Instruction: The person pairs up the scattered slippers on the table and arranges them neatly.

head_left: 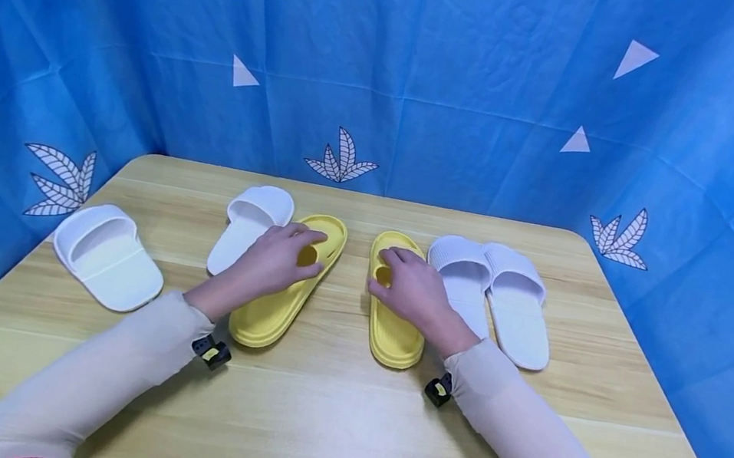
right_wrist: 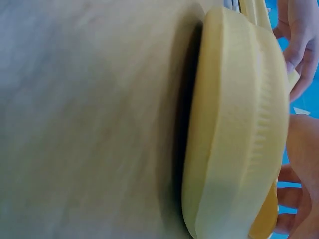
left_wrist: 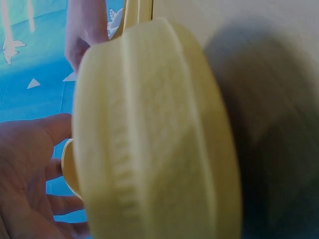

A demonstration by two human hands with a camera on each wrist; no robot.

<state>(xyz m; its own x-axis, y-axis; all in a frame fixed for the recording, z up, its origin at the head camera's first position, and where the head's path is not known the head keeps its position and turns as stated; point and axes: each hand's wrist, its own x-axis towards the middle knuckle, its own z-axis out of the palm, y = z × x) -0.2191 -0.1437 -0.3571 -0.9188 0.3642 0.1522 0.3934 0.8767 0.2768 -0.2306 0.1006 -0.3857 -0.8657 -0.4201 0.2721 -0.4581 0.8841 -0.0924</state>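
Note:
Two yellow slippers lie on the wooden table in the head view, slightly apart. My left hand (head_left: 275, 259) is over the strap of the left yellow slipper (head_left: 262, 321), thumb and fingers spread apart. In the left wrist view its fingers (left_wrist: 62, 203) are beside the strap, partly hidden behind the sole. My right hand (head_left: 414, 285) is likewise at the strap of the right yellow slipper (head_left: 394, 341), thumb apart from the fingers. In the right wrist view those fingers (right_wrist: 290, 196) are loosely bent near the strap, with the sole in front.
A white slipper (head_left: 130, 279) lies at the far left. Another white slipper (head_left: 233, 242) is beside the left yellow one. Two white slippers (head_left: 521, 327) lie side by side on the right, partly behind my right wrist. A blue curtain (head_left: 420, 143) surrounds the wooden table (head_left: 327, 425).

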